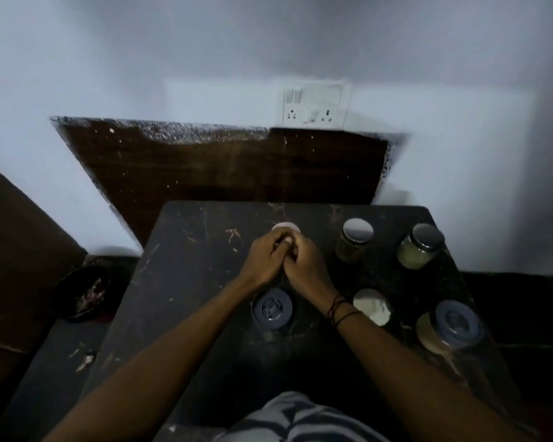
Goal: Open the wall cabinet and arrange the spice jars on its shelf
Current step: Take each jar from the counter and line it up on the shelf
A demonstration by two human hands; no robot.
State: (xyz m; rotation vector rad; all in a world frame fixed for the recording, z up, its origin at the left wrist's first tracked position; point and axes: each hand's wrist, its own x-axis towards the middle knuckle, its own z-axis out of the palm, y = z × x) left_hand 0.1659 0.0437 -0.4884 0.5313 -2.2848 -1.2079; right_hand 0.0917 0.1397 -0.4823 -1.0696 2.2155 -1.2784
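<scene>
With both hands meeting mid-table, I see left hand (268,255) and right hand (304,260) clenched around pink-lidded jar (286,227) | five other jars (357,240) at 3-6 o'clock on dark table (186,282).

Dark table (186,282) bearing jars (420,245)

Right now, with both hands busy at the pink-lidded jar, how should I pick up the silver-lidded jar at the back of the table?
Grip the silver-lidded jar around its glass body just below the lid, coming in with the right hand from its near side. It stands upright with open table in front, and the lid overhangs the glass, so it likely stops fingers sliding upward. The neighbouring dark-lidded jar stands apart.
</scene>
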